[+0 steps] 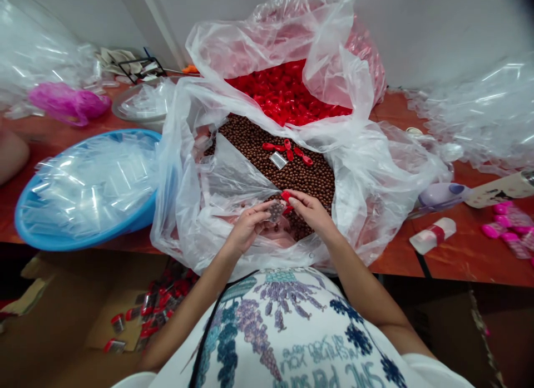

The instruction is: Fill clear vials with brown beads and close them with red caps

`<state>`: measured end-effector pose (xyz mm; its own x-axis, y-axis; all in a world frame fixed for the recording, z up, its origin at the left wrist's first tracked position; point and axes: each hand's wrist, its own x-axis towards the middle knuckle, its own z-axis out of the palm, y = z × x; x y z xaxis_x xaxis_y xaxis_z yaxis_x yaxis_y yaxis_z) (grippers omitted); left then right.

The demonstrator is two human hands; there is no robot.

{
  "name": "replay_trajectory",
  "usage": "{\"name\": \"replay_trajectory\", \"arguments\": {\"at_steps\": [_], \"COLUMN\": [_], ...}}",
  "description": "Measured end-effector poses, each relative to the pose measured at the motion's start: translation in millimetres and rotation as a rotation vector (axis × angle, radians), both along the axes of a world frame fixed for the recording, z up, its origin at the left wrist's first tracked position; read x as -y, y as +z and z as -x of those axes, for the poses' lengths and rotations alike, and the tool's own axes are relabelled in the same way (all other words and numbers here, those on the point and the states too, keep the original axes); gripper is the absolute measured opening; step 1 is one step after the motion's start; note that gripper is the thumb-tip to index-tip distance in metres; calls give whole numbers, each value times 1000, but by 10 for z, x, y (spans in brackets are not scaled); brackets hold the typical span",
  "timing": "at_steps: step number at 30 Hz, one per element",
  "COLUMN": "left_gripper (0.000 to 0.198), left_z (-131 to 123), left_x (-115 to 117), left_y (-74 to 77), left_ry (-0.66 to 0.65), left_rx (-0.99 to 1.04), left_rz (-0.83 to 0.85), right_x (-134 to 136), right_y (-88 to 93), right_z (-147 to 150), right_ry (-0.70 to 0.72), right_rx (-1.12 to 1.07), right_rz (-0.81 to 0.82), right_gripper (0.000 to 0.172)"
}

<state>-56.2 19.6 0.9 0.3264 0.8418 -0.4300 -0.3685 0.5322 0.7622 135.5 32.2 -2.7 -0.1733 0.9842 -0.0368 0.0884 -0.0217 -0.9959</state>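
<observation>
My left hand [249, 225] grips a small clear container [275, 211] filled with brown balls, tilted above the open plastic bag. Just right of it, my right hand [309, 210] pinches a small red plastic piece [286, 196], close to the container's mouth; its exact shape is partly hidden by the fingers. Under both hands lies a heap of small brown balls [250, 137] inside a clear plastic bag [183, 154]. Several red spoons [287, 148] and one clear container [278, 160] rest on top of the heap.
Behind stands a bag of red plastic pieces [283, 93]. A blue basin [25, 221] of clear containers is at left. Below, a cardboard box [95, 299] holds filled red-capped containers [158, 304]. Pink-capped containers [511, 229] and a purple-handled tool [444, 195] lie at right.
</observation>
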Motion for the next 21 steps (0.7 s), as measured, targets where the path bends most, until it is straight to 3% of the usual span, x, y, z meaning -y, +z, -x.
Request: {"name": "replay_trajectory", "arguments": {"at_steps": [6, 11, 21], "left_gripper": [43, 40, 40], "left_z": [-12, -8, 18], "left_x": [29, 31, 52], "left_y": [46, 32, -29], "left_ry": [-64, -50, -121], "left_rx": [-25, 0, 75], "left_rz": [-17, 1, 75], "right_x": [31, 60, 74], "right_y": [58, 43, -34], "right_z": [17, 31, 11], "right_ry": [-45, 30, 119], "right_rx": [-63, -132, -49], "right_rz": [-5, 5, -62], "right_gripper": [31, 31, 31]}}
